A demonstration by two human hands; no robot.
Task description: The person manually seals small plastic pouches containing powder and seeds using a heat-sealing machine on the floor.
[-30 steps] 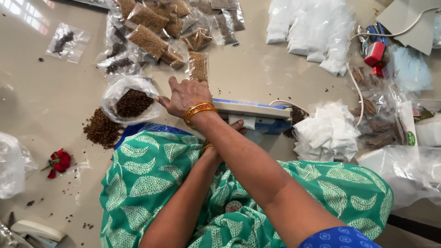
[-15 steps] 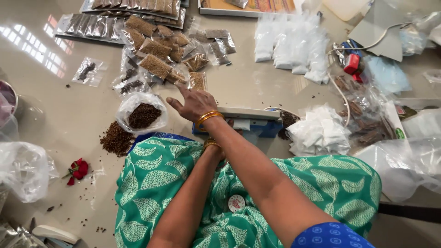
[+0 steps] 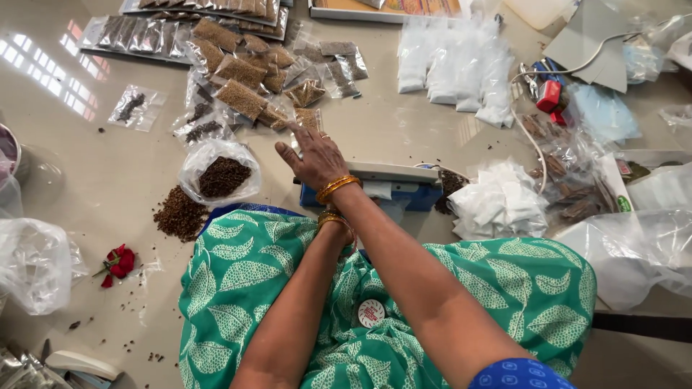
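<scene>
My right hand [image 3: 316, 157] reaches forward, palm down and fingers spread, holding nothing. It hovers over the left end of a blue and white heat sealer [image 3: 404, 186] and is nearest to a small packet of brown seeds [image 3: 308, 118]. Gold bangles ring the wrist. My left hand [image 3: 343, 230] lies under my right forearm by the sealer's near side. Only its bangled wrist shows and its fingers are hidden. A heap of filled seed packets [image 3: 241, 79] lies just beyond the right hand.
An open clear bag of dark seeds [image 3: 222, 175] and a loose seed pile [image 3: 179, 214] sit left of the sealer. Empty white pouches [image 3: 499, 205] lie at its right, more [image 3: 455, 61] at the back. A red flower [image 3: 117, 262] and crumpled plastic bag [image 3: 32, 263] lie left.
My right hand has lifted off the sealer and moved forward toward the seed packets, fingers spreading. The view has shifted, showing more of the floor ahead.
</scene>
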